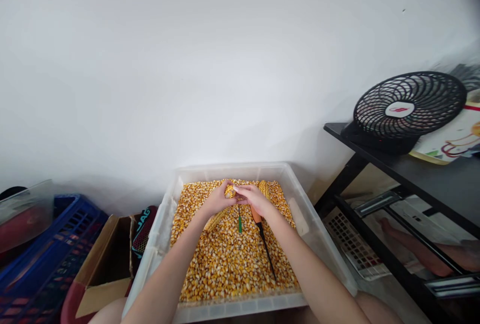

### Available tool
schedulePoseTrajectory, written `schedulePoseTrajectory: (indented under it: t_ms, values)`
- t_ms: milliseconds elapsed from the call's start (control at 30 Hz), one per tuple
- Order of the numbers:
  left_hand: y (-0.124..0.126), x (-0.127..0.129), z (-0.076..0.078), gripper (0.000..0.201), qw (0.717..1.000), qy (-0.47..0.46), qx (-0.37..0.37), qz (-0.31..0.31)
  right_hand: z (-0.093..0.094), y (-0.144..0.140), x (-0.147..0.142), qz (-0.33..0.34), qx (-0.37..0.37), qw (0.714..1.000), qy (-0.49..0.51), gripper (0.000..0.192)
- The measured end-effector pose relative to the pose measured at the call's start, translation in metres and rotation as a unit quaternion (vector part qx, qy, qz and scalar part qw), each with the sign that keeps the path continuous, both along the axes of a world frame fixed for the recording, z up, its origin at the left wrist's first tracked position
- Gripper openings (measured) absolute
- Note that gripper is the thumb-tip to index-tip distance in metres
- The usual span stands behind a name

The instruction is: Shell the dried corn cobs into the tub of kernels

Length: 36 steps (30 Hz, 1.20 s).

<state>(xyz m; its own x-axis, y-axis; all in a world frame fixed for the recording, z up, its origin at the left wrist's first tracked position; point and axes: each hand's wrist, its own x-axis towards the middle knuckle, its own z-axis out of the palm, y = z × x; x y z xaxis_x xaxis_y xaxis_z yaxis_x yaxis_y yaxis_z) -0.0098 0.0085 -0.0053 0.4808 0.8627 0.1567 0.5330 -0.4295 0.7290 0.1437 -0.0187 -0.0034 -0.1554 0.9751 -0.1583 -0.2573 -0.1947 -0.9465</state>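
Note:
Over a clear plastic bin (157, 236) filled with loose corn kernels (225, 269), my left hand (217, 200) is closed around a corn cob (230, 192). My right hand (255, 198) meets it from the other side, its fingers closed on the same cob. Much of that cob is hidden by the fingers. A second cob (215, 221) lies on the kernels below my left hand, and another cob (264, 189) sits behind my right hand. Beneath my right hand rest an orange-handled screwdriver (256, 215) with a dark shaft and a thin green-handled tool (240, 225).
A black fan (410, 109) stands on a black shelf (378, 161) at the right. A white basket (356, 244) is under it. At the left are a blue crate (48, 259) and an open cardboard box (108, 259). A white wall (225, 64) rises behind the bin.

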Motion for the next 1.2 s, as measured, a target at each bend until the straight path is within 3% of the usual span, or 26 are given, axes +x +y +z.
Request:
schedulePoseTrajectory:
  t_ms: [133, 233, 400, 633, 900, 1200]
  values:
    - [-0.006, 0.006, 0.006, 0.042, 0.995, 0.072, 0.041, 0.047, -0.003, 0.001, -0.008, -0.066, 0.002, 0.997, 0.026, 0.020]
    - [-0.010, 0.009, 0.012, 0.044, 0.988, 0.125, 0.065, 0.066, -0.003, 0.001, -0.012, -0.078, 0.006, 0.996, 0.049, 0.019]
    - [-0.014, 0.011, 0.018, 0.044, 0.978, 0.175, 0.095, 0.062, -0.002, 0.002, -0.013, -0.078, -0.004, 0.994, 0.082, 0.020]
    - [-0.015, 0.014, 0.015, 0.047, 0.964, 0.240, 0.107, 0.048, -0.006, 0.003, -0.016, -0.093, -0.002, 0.995, 0.026, 0.029]
    - [-0.018, 0.019, 0.015, 0.045, 0.965, 0.237, 0.093, 0.053, -0.019, 0.005, -0.017, -0.139, 0.005, 0.990, -0.008, 0.038]
    - [-0.016, 0.015, 0.018, 0.048, 0.972, 0.212, 0.081, 0.060, -0.010, 0.004, -0.013, -0.081, -0.002, 0.994, 0.072, 0.029]
